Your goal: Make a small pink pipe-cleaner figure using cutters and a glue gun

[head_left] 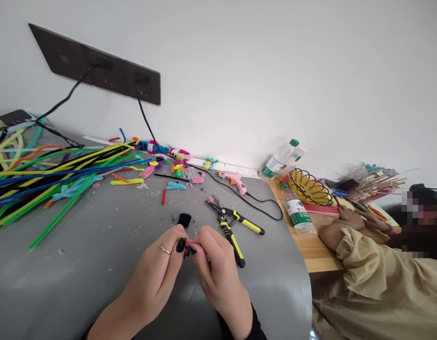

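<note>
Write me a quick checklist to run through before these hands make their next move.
1. Pink piece held: ok, it shows between the fingertips of the left hand and right hand.
2. Wire strippers near: ok, lying by the right hand.
3. Pink glue gun cool: cannot tell; it lies on its side.
4. Black cord clear of both hands: ok, looped beyond the wire strippers.
5. Gray tabletop free of scraps: not ok, bits are scattered about.
6. Co-worker's sleeve out of the way: ok, off to the right.
</note>
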Tool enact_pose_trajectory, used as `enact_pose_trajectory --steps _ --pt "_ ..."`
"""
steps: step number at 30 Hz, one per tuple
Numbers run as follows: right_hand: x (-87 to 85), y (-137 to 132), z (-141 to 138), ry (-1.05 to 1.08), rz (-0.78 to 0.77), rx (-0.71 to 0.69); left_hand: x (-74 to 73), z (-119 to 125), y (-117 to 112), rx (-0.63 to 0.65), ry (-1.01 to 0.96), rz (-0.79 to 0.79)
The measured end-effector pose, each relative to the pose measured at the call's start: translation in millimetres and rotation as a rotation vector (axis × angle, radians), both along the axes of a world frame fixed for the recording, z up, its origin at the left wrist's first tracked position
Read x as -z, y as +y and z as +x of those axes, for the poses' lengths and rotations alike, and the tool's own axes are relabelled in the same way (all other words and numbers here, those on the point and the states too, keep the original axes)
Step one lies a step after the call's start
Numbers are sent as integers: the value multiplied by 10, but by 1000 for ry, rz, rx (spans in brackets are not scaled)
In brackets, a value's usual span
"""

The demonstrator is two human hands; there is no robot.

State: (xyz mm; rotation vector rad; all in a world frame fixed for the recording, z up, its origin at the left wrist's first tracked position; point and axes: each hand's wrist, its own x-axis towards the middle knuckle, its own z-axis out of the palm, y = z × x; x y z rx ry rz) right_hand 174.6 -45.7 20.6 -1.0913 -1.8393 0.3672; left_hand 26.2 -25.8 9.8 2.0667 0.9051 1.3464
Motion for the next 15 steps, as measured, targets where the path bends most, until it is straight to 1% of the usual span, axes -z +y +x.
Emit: enact_pose_trajectory --steps 2,5,12,15 --pt "9 -14 -28 85 -48 -18 -20 9 3 10 -9 27" --pt "32 -34 -69 179 -105 -26 -14 14 -6 7 -24 57" --pt "37 -50 -89 262 -167 12 55 -42 -25 -26 -2 52" --pt "9 -52 -69 315 -284 -19 83 -86 15 3 37 98"
